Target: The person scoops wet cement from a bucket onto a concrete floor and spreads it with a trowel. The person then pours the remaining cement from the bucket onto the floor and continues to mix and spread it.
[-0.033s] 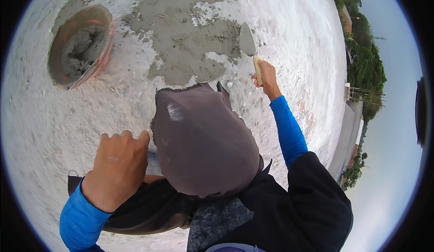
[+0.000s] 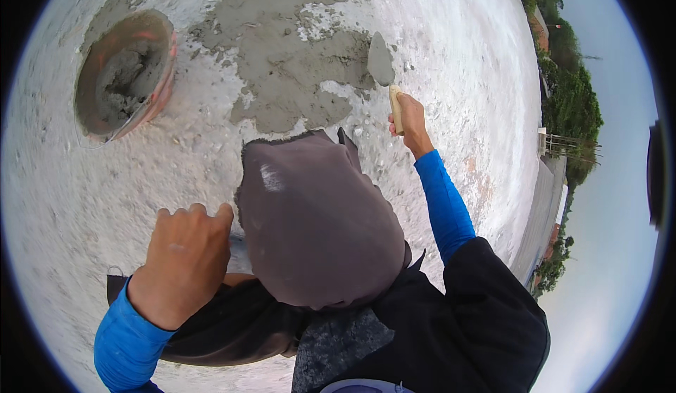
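My right hand (image 2: 411,120) is wrapped round the pale handle of a pointed trowel (image 2: 381,60). The trowel's grey blade lies over the right edge of a patch of wet grey mortar (image 2: 282,62) spread on a rough whitish surface (image 2: 451,62). Closer to me on the left, my left hand (image 2: 184,259) is closed with its knuckles up, beside my bent knee (image 2: 317,217). Its fingertips are hidden, so anything inside it does not show.
A reddish bucket (image 2: 160,97), partly filled with grey mortar (image 2: 123,83), stands at the far left. Crumbs of mortar lie around the patch. Beyond the surface's right edge are trees (image 2: 570,97), a grey roof (image 2: 539,210) and sky.
My right hand and the trowel have shifted slightly left, bringing the blade over the mortar's edge. My left hand and the bucket stay where they were.
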Demonstrator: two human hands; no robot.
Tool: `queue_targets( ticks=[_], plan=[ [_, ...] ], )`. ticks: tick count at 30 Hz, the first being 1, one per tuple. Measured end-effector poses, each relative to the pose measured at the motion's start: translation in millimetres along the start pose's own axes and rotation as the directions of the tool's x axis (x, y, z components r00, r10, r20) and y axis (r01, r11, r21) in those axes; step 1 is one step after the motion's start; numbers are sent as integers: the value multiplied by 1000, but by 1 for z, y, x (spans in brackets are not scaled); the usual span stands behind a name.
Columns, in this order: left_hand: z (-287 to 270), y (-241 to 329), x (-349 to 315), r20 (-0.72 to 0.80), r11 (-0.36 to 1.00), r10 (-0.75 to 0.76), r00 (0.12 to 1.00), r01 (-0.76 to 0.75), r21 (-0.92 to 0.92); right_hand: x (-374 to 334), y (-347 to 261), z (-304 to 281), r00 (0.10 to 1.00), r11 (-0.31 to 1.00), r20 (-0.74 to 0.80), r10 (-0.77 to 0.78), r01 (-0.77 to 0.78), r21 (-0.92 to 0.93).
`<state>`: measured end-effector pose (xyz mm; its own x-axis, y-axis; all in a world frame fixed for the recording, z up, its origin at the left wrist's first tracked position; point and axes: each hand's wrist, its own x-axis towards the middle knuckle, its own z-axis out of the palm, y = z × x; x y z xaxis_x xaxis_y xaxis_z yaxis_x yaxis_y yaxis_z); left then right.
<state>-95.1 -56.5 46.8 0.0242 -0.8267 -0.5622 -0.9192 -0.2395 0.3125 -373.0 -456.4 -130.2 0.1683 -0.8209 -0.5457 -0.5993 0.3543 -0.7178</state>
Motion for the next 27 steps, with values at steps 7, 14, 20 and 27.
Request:
queue_targets(
  ticks=[7, 14, 20, 27],
  plan=[
    [-3, -6, 4, 133, 999, -40, 990, 43, -15, 2, 28, 9, 818, 390, 72, -571, 348, -852],
    [-2, -4, 8, 13, 999, -33, 999, 33, 25, 17, 12, -79, 953, 708, -188, -239, 39, -706],
    [-9, 1, 14, -14, 1000, 29, 999, -29, 0, 24, 53, -52, 976, 944, -172, -131, 70, -322],
    [-6, -4, 11, 38, 999, -43, 998, 43, 19, -17, 82, -93, 947, 975, -272, 173, -203, -89]
  ],
)
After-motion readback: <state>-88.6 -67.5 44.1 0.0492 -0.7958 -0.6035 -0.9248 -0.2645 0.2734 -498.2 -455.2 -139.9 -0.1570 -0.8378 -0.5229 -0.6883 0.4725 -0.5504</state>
